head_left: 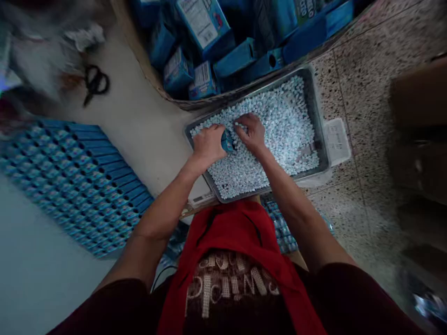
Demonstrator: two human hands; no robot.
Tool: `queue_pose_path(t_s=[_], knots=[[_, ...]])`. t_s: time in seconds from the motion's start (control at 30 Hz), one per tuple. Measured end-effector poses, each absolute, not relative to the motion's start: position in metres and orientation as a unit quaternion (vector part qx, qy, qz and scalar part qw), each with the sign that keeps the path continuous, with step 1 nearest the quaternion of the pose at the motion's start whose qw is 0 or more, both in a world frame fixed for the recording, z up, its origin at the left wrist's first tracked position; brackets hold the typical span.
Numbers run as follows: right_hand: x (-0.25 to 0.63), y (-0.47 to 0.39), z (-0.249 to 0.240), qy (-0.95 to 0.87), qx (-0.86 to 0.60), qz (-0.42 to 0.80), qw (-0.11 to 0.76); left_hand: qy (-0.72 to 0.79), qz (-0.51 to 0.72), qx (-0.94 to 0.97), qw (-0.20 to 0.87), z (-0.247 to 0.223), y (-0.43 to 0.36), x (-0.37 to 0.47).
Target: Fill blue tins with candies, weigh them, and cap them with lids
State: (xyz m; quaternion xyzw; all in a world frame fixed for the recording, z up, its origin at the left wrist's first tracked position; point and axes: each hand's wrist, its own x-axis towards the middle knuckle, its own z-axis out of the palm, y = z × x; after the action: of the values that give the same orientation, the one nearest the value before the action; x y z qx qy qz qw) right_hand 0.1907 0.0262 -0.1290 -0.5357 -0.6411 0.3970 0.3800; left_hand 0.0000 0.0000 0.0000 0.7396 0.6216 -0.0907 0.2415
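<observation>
A grey rectangular tray (pixel 326 153) holds a wide layer of small pale blue and white pieces (pixel 279 121). Over its left part, my left hand (pixel 208 143) grips a small blue box (pixel 226 141), whose end faces my other hand. Just right of the box, my right hand (pixel 252 132) is low over the pieces, with thumb and fingers curled towards each other. Whatever may be between those fingertips is too small to make out.
A large round-edged container (pixel 139 56) of blue boxes stands beyond the tray. Black scissors (pixel 95 85) lie on the pale table (pixel 139 121). Rows of stacked blue boxes (pixel 87 181) fill the left. A translucent lid (pixel 337 141) sits right of the tray, above speckled floor.
</observation>
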Motion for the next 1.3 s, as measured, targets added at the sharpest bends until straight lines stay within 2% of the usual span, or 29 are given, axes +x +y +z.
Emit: queue_pose_path(t_s=[0.13, 0.3, 0.4, 0.57, 0.83, 1.03, 1.2, 1.23, 1.3], knots=[[0.171, -0.007, -0.082, -0.567, -0.530, 0.438, 0.454, 0.653, -0.009, 0.717, 0.244, -0.005, -0.012, 0.002], [0.177, -0.014, -0.026, -0.358, -0.568, 0.484, 0.561, 0.580, 0.212, 0.716, 0.326, -0.029, -0.039, -0.023], [0.203, -0.005, -0.015, -0.174, -0.588, 0.571, 0.546, 0.550, 0.307, 0.685, 0.364, -0.046, -0.050, -0.035], [0.233, -0.006, -0.020, 0.014, -0.533, 0.696, 0.481, 0.529, 0.290, 0.708, 0.367, -0.058, -0.051, -0.031], [0.194, -0.004, -0.004, -0.062, -0.435, 0.708, 0.553, 0.573, 0.279, 0.712, 0.294, -0.052, -0.057, -0.048], [0.143, -0.023, 0.016, -0.276, -0.443, 0.641, 0.564, 0.587, 0.310, 0.676, 0.321, -0.061, -0.065, -0.041], [0.176, -0.046, 0.000, -0.449, -0.497, 0.519, 0.531, 0.592, 0.330, 0.654, 0.337, -0.062, -0.066, -0.052], [0.191, -0.054, -0.008, -0.484, -0.530, 0.473, 0.511, 0.589, 0.337, 0.647, 0.347, -0.062, -0.067, -0.058], [0.222, -0.072, -0.029, -0.563, -0.621, 0.355, 0.415, 0.587, 0.348, 0.630, 0.371, -0.062, -0.069, -0.071]])
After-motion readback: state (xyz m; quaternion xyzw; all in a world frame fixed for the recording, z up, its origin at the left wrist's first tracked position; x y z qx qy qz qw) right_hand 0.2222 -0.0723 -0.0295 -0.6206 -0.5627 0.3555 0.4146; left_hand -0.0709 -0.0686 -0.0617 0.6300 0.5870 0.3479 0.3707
